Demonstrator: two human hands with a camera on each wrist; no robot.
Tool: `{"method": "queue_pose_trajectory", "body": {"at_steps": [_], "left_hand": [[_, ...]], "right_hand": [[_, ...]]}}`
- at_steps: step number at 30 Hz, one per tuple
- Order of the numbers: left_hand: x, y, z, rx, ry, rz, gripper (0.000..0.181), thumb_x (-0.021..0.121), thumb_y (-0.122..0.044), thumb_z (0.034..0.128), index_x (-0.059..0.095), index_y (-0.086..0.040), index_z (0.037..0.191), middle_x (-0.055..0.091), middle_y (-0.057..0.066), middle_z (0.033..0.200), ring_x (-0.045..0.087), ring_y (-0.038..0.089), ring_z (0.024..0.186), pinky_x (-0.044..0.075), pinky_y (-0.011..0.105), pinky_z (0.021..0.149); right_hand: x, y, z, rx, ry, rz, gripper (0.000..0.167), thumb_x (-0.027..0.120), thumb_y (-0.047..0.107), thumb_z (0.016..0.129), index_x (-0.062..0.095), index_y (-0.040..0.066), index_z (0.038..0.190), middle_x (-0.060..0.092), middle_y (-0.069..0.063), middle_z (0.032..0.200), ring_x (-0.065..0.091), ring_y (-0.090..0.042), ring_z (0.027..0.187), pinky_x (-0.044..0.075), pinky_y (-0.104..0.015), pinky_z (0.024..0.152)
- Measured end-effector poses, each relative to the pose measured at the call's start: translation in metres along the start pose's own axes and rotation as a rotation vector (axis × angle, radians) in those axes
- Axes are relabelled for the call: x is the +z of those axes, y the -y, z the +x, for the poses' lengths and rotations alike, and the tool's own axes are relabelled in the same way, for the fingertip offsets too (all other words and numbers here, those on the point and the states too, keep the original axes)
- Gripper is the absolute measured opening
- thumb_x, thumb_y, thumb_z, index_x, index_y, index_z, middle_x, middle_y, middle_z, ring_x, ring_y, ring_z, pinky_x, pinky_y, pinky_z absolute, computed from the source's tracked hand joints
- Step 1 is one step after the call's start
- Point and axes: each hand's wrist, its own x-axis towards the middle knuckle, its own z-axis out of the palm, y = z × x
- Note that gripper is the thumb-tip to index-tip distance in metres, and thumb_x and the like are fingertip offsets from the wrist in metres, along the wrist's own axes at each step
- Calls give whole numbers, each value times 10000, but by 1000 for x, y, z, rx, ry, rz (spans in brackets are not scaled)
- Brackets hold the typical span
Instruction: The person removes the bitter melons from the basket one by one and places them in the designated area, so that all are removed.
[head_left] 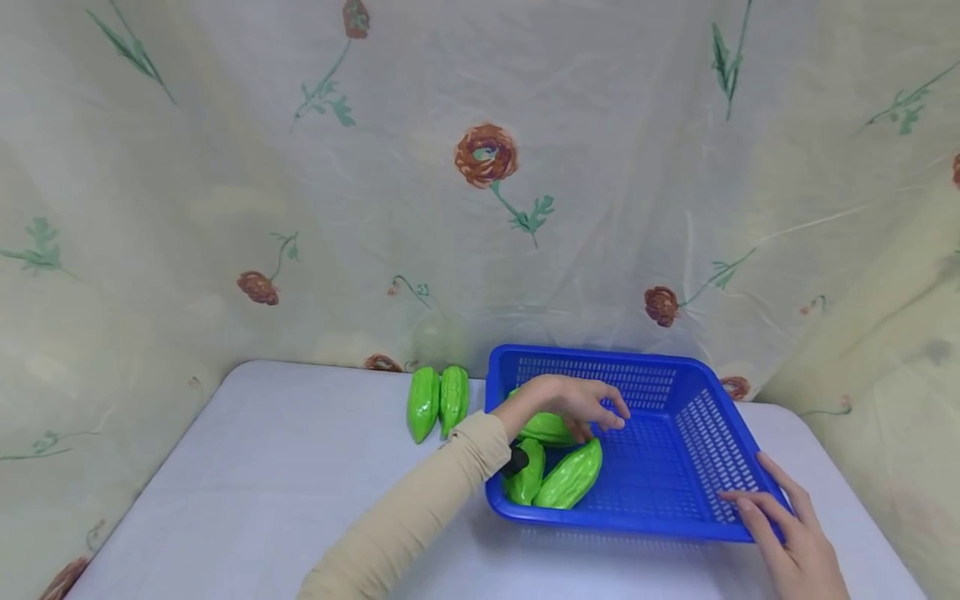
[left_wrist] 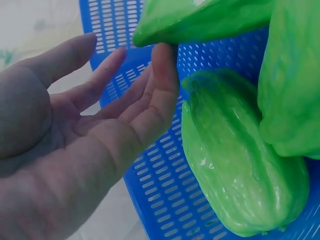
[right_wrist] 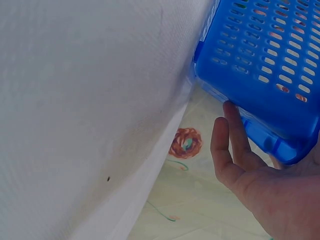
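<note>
A blue plastic basket [head_left: 637, 521] with slotted walls stands on the table, holding several glossy green bitter melons [head_left: 572, 477] at its left side. My left hand [head_left: 577, 404] reaches over the basket above them, fingers loosely bent with nothing between them. In the left wrist view one fingertip is at the pointed end of a bitter melon [left_wrist: 200, 22]; whether it touches cannot be told. My right hand [head_left: 798, 542] holds the basket's front right corner by the rim, with fingers on both sides of it. Part of the bitter melons is hidden behind the left forearm.
Two more bitter melons [head_left: 423, 406] lie side by side on the white table [head_left: 262, 483], left of the basket near the back edge. A flower-patterned curtain [head_left: 375, 192] hangs behind and around the table. A dark round object [head_left: 516, 461] shows at the left wrist.
</note>
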Motion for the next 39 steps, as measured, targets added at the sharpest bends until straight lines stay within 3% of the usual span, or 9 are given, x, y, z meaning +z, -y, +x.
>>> {"method": "queue_pose_trajectory", "body": {"at_steps": [4, 10, 18, 22, 24, 26, 29, 34, 39], "left_hand": [[0, 0, 0, -16, 56, 29, 476, 560, -223, 1136, 488, -92, 1588, 570, 216, 1567, 679, 334, 1296, 604, 434, 1069], [-2, -3, 1, -4, 85, 120, 586, 691, -109, 1055, 484, -119, 1603, 629, 155, 1502, 699, 172, 1138, 621, 345, 984], [1, -6, 1, -45, 119, 90, 620, 655, 6, 1044, 461, -132, 1617, 692, 188, 1464, 685, 226, 1352, 596, 381, 1077], [2, -5, 0, -71, 128, 104, 612, 686, -18, 1035, 485, -118, 1604, 709, 103, 1390, 723, 115, 1078, 617, 313, 986], [2, -5, 0, -87, 134, 115, 583, 688, -43, 1042, 507, -104, 1592, 685, 31, 1183, 628, 74, 846, 591, 268, 894], [2, -5, -1, -106, 133, 120, 552, 692, -64, 1044, 538, -99, 1573, 580, -24, 1060, 541, 80, 761, 568, 277, 856], [2, -5, -1, -152, 123, 147, 507, 715, -113, 1041, 593, -139, 1532, 578, -43, 1067, 575, 108, 800, 603, 319, 887], [3, -8, -1, -221, 84, 188, 466, 741, -162, 1031, 630, -214, 1481, 603, -19, 1421, 725, 213, 1149, 668, 409, 904], [2, -7, -2, -189, 61, 178, 464, 716, -148, 1045, 607, -191, 1494, 634, 27, 1431, 730, 237, 1150, 673, 405, 899]], "right_hand": [[0, 1, 0, 14, 1, -4, 409, 470, 334, 1164, 735, 56, 1304, 236, -102, 1798, 244, -534, 1610, 128, -675, 1328], [-3, 0, 2, 15, 8, 9, 410, 471, 328, 1165, 735, 40, 1291, 220, -112, 1802, 258, -594, 1577, 181, -825, 1232], [-5, 1, 1, 21, 19, 11, 417, 471, 330, 1164, 735, 31, 1285, 217, -142, 1799, 288, -642, 1531, 240, -889, 1128], [-5, 2, 1, 26, 24, 2, 419, 469, 336, 1165, 736, 36, 1285, 219, -154, 1796, 308, -655, 1506, 248, -892, 1116], [-4, 2, 2, 24, 21, 3, 419, 470, 334, 1164, 735, 34, 1286, 221, -150, 1796, 297, -643, 1523, 252, -887, 1119], [-4, 2, 2, 27, 22, 3, 424, 467, 342, 1165, 733, 38, 1293, 213, -129, 1803, 270, -622, 1553, 251, -881, 1129], [-2, 2, 1, 25, 18, 10, 423, 466, 338, 1165, 732, 36, 1296, 214, -109, 1804, 251, -595, 1580, 233, -863, 1164], [-2, 4, 2, 27, 24, 23, 430, 462, 340, 1167, 726, 29, 1302, 204, -122, 1804, 280, -630, 1542, 193, -851, 1200], [-3, 5, 2, 23, 27, 20, 419, 468, 325, 1167, 722, 22, 1303, 207, -147, 1799, 265, -617, 1553, 176, -837, 1224]]}}
